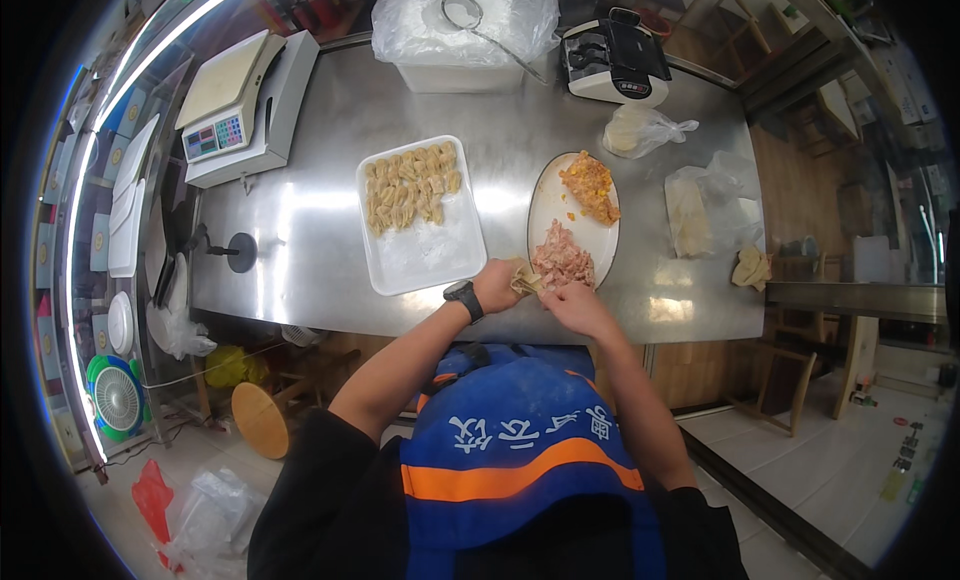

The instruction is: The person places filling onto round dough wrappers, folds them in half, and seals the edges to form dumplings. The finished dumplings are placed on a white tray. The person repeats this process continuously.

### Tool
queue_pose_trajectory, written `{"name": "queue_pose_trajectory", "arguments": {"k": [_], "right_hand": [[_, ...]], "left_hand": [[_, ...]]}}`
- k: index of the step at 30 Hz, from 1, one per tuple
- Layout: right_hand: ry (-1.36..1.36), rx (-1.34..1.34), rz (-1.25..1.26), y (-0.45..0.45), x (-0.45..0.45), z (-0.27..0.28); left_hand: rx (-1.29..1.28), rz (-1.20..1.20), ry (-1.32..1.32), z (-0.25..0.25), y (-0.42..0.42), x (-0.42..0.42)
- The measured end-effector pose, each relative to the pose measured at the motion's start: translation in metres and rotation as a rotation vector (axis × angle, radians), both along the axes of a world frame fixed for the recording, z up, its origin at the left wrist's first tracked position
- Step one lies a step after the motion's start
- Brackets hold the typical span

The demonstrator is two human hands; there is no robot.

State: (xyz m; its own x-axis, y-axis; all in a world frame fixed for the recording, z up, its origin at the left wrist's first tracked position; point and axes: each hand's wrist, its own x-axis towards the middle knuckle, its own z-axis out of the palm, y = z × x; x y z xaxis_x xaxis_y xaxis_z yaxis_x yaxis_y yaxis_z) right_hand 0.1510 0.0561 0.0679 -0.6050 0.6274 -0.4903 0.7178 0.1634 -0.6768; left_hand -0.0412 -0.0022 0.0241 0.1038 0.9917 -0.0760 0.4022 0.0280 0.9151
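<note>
My left hand [498,286], with a dark watch on its wrist, holds thin dough wrappers [523,274] at the near left edge of an oval plate. My right hand [571,307] is close beside it, its fingers at the wrappers and the near edge of the raw minced meat [561,254]; whether it grips a tool cannot be made out. The oval plate [546,197] also bears an orange filling with corn kernels [589,187] at its far end. To the left, a white tray [424,265] holds rows of folded dumplings [409,184] in its far part.
A bag-lined tub of white flour [465,66] with a wire strainer [462,11] and a black and white counting machine [616,59] stand at the back. Bagged wrappers [630,132] and another bag [688,209] lie right. A scale [225,100] and a small round stand [242,253] are left.
</note>
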Motion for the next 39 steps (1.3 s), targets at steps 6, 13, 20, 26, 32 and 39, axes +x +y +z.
{"name": "queue_pose_trajectory", "arguments": {"k": [6, 13, 20, 26, 32, 39], "right_hand": [[-0.037, 0.045, 0.068, -0.001, -0.003, -0.002], [-0.022, -0.175, -0.054, 0.013, 0.043, 0.008], [-0.074, -0.221, -0.18, -0.023, 0.104, -0.015], [-0.095, -0.297, -0.307, -0.053, 0.098, -0.006], [-0.028, -0.307, -0.418, -0.06, 0.096, -0.012], [0.04, -0.258, -0.435, -0.055, 0.1, -0.018]], "left_hand": [[0.033, -0.063, 0.082, 0.003, -0.008, 0.006], [-0.001, -0.04, 0.03, -0.047, -0.005, -0.02], [-0.055, 0.215, 0.529, -0.06, 0.038, -0.084], [-0.022, 0.091, 0.798, -0.014, 0.058, -0.13], [0.225, -0.089, 0.86, -0.043, 0.009, -0.125], [0.281, 0.072, 0.791, -0.046, 0.004, -0.115]]}}
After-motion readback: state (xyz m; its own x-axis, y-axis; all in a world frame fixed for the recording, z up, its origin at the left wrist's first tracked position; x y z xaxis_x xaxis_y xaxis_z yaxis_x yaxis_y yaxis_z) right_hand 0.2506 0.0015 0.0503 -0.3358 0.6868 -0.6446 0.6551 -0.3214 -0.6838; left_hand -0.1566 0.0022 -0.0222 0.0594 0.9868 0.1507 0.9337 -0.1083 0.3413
